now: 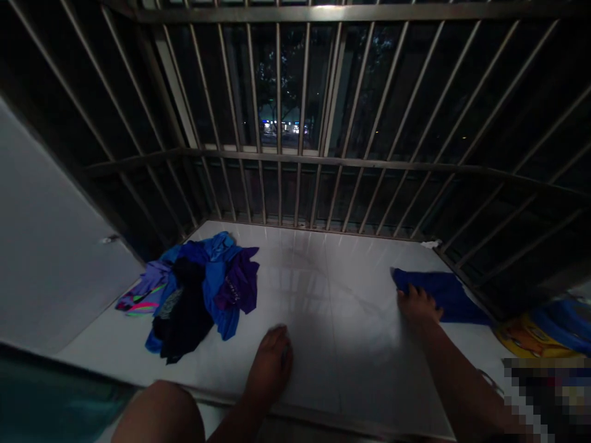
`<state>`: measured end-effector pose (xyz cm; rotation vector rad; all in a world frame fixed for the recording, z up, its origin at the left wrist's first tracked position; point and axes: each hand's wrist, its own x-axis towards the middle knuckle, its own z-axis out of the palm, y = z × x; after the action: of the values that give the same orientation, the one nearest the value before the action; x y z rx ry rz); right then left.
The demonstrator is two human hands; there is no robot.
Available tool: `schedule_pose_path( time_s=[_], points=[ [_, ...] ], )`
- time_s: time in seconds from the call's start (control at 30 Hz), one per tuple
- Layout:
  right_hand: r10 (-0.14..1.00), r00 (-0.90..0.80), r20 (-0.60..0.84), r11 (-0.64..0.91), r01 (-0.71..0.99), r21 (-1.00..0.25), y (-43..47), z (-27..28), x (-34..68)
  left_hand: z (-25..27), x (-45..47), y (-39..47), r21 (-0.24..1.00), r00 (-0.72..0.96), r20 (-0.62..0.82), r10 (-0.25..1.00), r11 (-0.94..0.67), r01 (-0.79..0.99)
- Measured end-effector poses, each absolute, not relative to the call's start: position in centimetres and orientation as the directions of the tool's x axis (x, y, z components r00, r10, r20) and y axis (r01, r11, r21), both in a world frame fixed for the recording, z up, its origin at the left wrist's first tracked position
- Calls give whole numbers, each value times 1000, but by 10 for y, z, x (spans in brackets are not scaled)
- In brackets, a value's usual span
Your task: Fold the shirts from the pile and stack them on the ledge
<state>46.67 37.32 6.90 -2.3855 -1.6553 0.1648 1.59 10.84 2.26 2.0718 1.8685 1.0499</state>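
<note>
My right hand [419, 304] lies on the left part of a folded dark blue cloth [464, 298], fingers spread and pressing on it. The cloth is flat on the white surface, at the right. My left hand [271, 363] rests near the front edge of that surface, fingers loosely bent and the thumb apart, with nothing visible in it. Left of it, a loose heap of crumpled clothes [221, 277] in blue, purple and black is nearest; one lilac piece [148, 286] has pink and green stripes.
The pale, smooth surface [305, 295] is a ledge bounded by metal bars [300, 157] at the back and sides. A white panel [55, 234] stands at the left. Blue and yellow items [545, 332] are at the far right. My knee [159, 412] shows at the front.
</note>
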Motion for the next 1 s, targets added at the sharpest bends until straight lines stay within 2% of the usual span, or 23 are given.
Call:
schedule_pose_path(
  time_s=[0.07, 0.17, 0.23, 0.33, 0.4, 0.47, 0.6, 0.77, 0.83, 0.9, 1.0],
  points=[
    [927, 366, 82, -328, 897, -295, 375, 61, 463, 29, 18, 107, 566, -42, 373, 927, -191, 802],
    [900, 335, 279, -247, 919, -308, 354, 50, 439, 34, 19, 106, 584, -55, 359, 932, -178, 792],
    [892, 188, 411, -60, 951, -305, 326, 44, 419, 34, 19, 106, 592, -56, 347, 936, -172, 788],
    [874, -86, 477, 264, 910, -319, 271, 31, 391, 35, 18, 106, 596, -55, 339, 939, -169, 785],
    [851, -196, 487, 384, 865, -322, 231, 18, 378, 35, 18, 106, 590, -54, 337, 940, -167, 790],
    [825, -248, 508, 440, 845, -303, 195, 4, 371, 35, 19, 105, 570, -49, 337, 940, -163, 805],
    [784, -215, 583, 440, 855, -276, 158, -9, 368, 32, 21, 105, 500, -8, 318, 948, -161, 851],
    [801, -155, 578, 373, 884, -280, 156, 1, 363, 43, -2, 126, 395, 68, 212, 975, -149, 907],
    [801, -159, 577, 379, 880, -285, 156, 5, 360, 59, -24, 142, 307, 3, 223, 975, -73, 949],
    [802, -146, 580, 378, 875, -302, 155, 6, 358, 78, -51, 157, 201, -130, 219, 967, 86, 976],
    [810, -111, 575, 355, 875, -331, 152, 7, 355, 106, -85, 173, 121, -293, 108, 950, 280, 952]
  ],
)
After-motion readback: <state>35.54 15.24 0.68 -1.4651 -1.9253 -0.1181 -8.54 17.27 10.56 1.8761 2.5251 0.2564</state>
